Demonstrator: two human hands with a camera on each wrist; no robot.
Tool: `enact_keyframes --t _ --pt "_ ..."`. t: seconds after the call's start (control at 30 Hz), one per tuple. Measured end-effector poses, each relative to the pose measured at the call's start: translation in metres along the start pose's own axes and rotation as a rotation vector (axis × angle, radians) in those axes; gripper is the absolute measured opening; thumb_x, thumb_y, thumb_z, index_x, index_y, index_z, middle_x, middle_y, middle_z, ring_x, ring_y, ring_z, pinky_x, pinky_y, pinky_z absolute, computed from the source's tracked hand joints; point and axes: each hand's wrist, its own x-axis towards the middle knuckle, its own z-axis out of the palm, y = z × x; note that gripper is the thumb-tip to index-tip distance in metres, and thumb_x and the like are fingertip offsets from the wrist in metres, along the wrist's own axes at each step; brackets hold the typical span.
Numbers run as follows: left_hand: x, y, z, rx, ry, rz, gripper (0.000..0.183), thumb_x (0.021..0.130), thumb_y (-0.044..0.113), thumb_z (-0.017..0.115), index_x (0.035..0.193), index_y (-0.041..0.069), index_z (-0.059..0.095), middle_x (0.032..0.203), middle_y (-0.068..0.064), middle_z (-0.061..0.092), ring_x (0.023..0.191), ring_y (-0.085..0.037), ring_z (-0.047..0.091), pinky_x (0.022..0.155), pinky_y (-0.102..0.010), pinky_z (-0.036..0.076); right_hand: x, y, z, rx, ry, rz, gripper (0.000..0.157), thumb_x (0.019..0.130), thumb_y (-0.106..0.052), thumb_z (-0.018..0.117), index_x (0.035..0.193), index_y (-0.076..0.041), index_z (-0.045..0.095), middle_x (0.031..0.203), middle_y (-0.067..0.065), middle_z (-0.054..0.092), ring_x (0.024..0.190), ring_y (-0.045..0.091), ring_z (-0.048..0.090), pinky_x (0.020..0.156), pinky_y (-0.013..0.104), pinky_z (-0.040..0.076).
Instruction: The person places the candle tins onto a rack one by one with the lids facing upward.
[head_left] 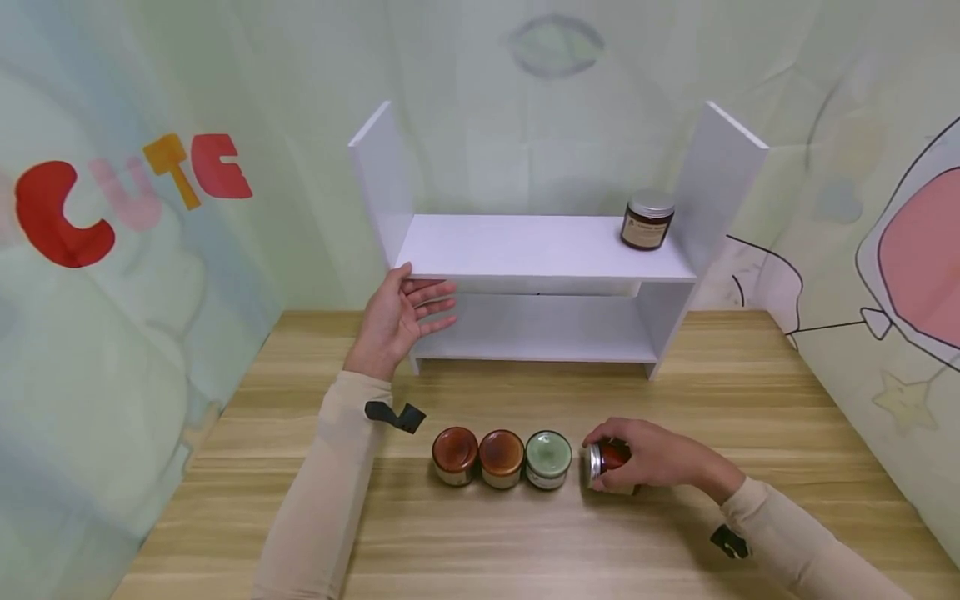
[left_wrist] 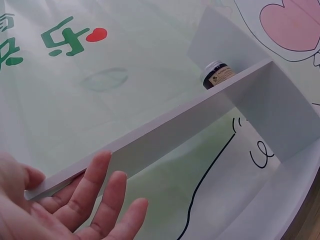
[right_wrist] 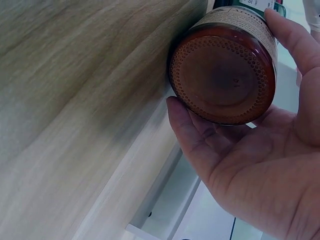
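Note:
A white shelf unit (head_left: 555, 277) stands on the table, and my left hand (head_left: 401, 317) holds the left end of its middle board. In the left wrist view, the thumb lies above the board edge (left_wrist: 150, 127) and the index finger below it; the other fingers spread loosely. My right hand (head_left: 652, 454) grips an amber glass jar (head_left: 615, 454), tipped on its side with its silver lid to the left. Its dotted base (right_wrist: 222, 75) faces the right wrist camera. To its left, a row has a red-brown jar (head_left: 455, 450), an orange-brown jar (head_left: 502, 454) and a green jar (head_left: 548, 454).
A dark jar with a silver lid (head_left: 647, 221) stands at the right end of the shelf's middle board. The wood-grain table (head_left: 337, 542) extends around the jars. Printed fabric walls (head_left: 300, 125) enclose the back and both sides.

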Motion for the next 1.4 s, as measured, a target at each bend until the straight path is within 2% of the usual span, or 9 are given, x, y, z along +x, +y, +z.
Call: enact_keyframes --t 0.17,0.5,0.93,1.17,1.4 --pt "0.0002 -0.0009 -0.0017 0.005 -0.008 0.010 0.045 0.110 0.040 0.039 0.106 0.004 0.065 0.096 -0.008 0.078 0.093 -0.027 0.072 0.081 -0.044 0.060 0.0016 -0.0001 0.0016 -0.027 -0.001 0.003 0.056 0.083 -0.040 0.083 0.126 -0.008 0.064 0.108 0.002 0.062 0.093 0.021 0.057 0.073 0.026 0.049" --pt "0.0001 -0.0024 -0.0016 0.018 -0.023 0.027 0.046 0.110 0.041 0.039 0.107 0.004 0.066 0.095 -0.006 0.078 0.091 -0.026 0.072 0.081 -0.045 0.060 0.0032 -0.0034 0.0033 -0.013 0.010 0.000 0.048 0.081 -0.031 0.083 0.120 -0.009 0.065 0.102 0.001 0.062 0.089 0.020 0.056 0.070 0.026 0.047" --pt "-0.0001 -0.0029 -0.0036 0.022 -0.029 0.037 0.045 0.109 0.042 0.040 0.109 0.004 0.065 0.097 -0.006 0.078 0.091 -0.026 0.072 0.081 -0.044 0.060 0.0047 -0.0052 0.0035 -0.055 0.012 -0.004 0.049 0.080 -0.030 0.083 0.118 -0.006 0.064 0.101 0.000 0.063 0.088 0.014 0.057 0.071 0.024 0.050" --pt "-0.0015 -0.0031 -0.0031 0.021 -0.016 0.028 0.046 0.110 0.042 0.040 0.110 0.003 0.064 0.096 -0.006 0.078 0.091 -0.026 0.072 0.081 -0.044 0.060 0.0032 -0.0074 0.0039 0.006 -0.002 0.020 0.050 0.078 -0.028 0.084 0.118 -0.006 0.063 0.100 0.002 0.063 0.086 0.014 0.059 0.069 0.025 0.052" --pt "-0.0017 -0.0025 -0.0029 0.023 -0.023 0.031 0.046 0.109 0.042 0.041 0.109 0.003 0.064 0.097 -0.006 0.078 0.091 -0.026 0.072 0.081 -0.044 0.060 0.0014 -0.0057 0.0037 0.014 0.029 0.026 0.050 0.078 -0.028 0.085 0.118 -0.007 0.065 0.100 0.001 0.064 0.086 0.015 0.057 0.068 0.025 0.049"
